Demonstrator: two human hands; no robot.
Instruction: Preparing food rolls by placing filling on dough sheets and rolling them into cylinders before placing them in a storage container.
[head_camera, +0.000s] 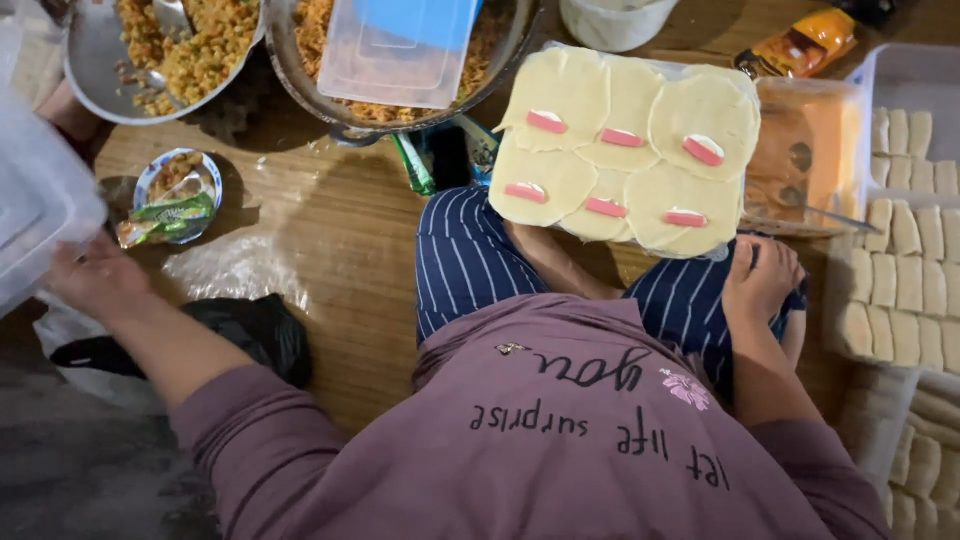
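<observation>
My left hand (88, 275) reaches out to the left and grips the edge of a clear plastic container (35, 195) at the frame's left side. On my striped-trousered knee, beside the board, lies my right hand (760, 278), its fingers loosely curled with nothing in them. In front of me a board (628, 150) carries several round pale dough wrappers, each topped with a pink sausage strip (622, 138).
Two metal bowls of orange rice filling (195, 45) stand at the top, one covered by a clear lid (395, 50). A small dish with a wrapper (175, 200) and a black bag (255, 330) lie left. Trays of rolled pieces (905, 290) fill the right.
</observation>
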